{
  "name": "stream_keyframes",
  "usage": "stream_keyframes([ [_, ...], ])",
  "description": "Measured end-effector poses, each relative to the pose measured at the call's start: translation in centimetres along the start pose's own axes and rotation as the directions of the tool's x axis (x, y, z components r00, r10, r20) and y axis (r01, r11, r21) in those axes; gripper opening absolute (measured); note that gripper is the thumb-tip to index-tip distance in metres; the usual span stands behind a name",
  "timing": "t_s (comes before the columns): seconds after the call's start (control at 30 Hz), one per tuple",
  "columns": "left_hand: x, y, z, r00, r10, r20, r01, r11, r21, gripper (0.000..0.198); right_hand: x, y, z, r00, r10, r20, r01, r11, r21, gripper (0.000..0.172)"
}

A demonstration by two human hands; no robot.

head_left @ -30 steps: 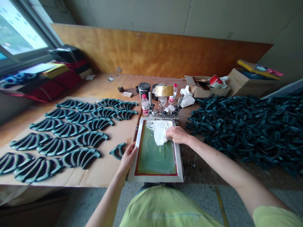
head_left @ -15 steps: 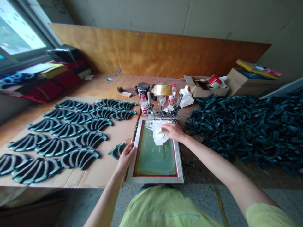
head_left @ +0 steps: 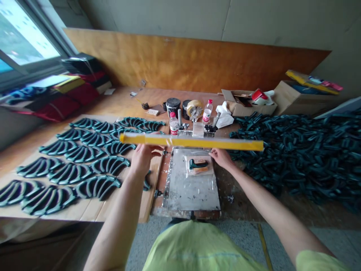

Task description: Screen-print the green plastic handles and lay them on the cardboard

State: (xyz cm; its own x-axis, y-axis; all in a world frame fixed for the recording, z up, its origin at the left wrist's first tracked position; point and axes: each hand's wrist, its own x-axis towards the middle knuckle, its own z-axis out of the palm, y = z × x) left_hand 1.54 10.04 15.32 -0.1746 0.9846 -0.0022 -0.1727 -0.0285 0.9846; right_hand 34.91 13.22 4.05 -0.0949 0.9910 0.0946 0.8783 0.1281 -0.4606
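Note:
A long yellow-edged bar (head_left: 191,142) crosses the view above the bench; it looks like the silkscreen frame tipped up and seen edge-on. My left hand (head_left: 142,158) is just below the bar's left part, fingers apart and partly hidden behind it. Beneath the bar's right part, my right hand (head_left: 221,157) has thumb and fingers together at the plate's far right corner; anything in them is too small to tell. Between my hands lies a grey metal plate (head_left: 191,195). On it, one dark green curved part (head_left: 199,164) rests in a film-covered holder (head_left: 199,170).
Rows of green curved parts (head_left: 84,153) lie on cardboard (head_left: 87,210) at left. A big heap of similar parts (head_left: 299,154) covers the right side. Behind the plate stand bottles (head_left: 207,111), a black tub (head_left: 173,107), clamps and boxes (head_left: 251,109).
The frame no longer lies flat; it has been raised, uncovering the plate and the green part. The white cloth is out of sight. My left hand has moved up and my right hand slightly right.

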Motion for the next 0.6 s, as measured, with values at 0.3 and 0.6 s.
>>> stream_keyframes([
  [0.3, -5.5, -7.2, 2.4, 0.853, -0.515, 0.086, 0.516, 0.856, 0.013, 0.052, -4.9, -5.7, 3.2, 0.973, -0.219, 0.07, 0.222, 0.975, -0.03, 0.009],
  [0.6, -10.4, -14.5, -3.8, 0.788, -0.596, -0.158, 0.612, 0.786, 0.088, 0.04, -11.7, -3.6, 1.4, 0.966, -0.19, 0.173, 0.209, 0.973, -0.094, 0.017],
])
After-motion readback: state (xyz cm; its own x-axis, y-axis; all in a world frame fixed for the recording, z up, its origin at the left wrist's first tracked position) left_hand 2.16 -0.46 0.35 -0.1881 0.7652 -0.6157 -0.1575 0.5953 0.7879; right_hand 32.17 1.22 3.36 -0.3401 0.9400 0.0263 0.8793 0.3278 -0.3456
